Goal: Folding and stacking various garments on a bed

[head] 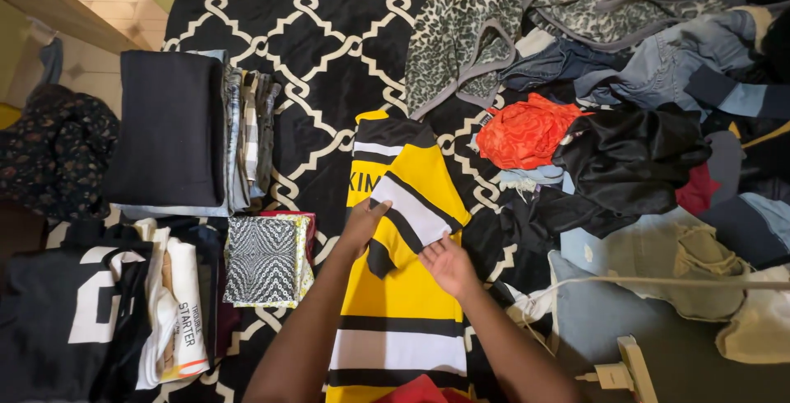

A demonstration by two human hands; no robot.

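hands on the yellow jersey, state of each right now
Left hand: open, flat on the jersey sleeve.
Right hand: open, fingers on the sleeve's edge.

yellow jersey [401,288] with black and white stripes, flat on the patterned blanket, one sleeve folded inward

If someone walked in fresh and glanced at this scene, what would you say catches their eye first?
The bright yellow jersey with black and white stripes, spread in the middle of the black-and-white patterned blanket, stands out first; the left hand and right hand are both on its folded-in sleeve. Next comes the orange-red garment atop the loose clothes heap on the right, against the neat folded stacks on the left.
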